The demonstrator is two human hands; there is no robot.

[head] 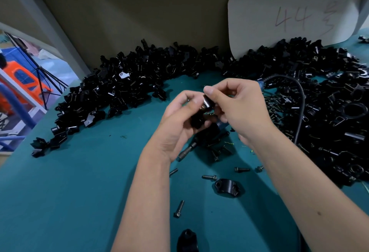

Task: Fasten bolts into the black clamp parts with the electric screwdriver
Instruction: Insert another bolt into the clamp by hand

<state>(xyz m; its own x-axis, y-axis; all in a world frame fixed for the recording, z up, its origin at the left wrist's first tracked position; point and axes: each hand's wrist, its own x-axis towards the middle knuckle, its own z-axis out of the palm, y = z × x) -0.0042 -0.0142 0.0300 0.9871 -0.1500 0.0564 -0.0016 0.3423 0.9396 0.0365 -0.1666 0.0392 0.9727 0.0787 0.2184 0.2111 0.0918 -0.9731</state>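
While both hands work at frame centre, the left hand point(179, 115) cradles a small black metal clamp part point(207, 102) and the right hand point(237, 103) pinches it from 1 o'clock, probably seating a bolt. Loose dark steel bolts point(209, 177) lie near at 6 o'clock on the teal table mat point(79, 191), within easy reach; the electric screwdriver point(184, 154) seemingly rests beneath the wrists.

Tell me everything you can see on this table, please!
Clamp parts in heaps: too many to count, black, along the back and right.
Loose clamp part: one, black, near front centre.
Bolts: several, dark metal, scattered in front.
Cable: one, dark, arching at right.
Card marked 44: one, white, back right.
Table: one, teal.
Left hand: gripping a black part.
Right hand: pinching the same part.
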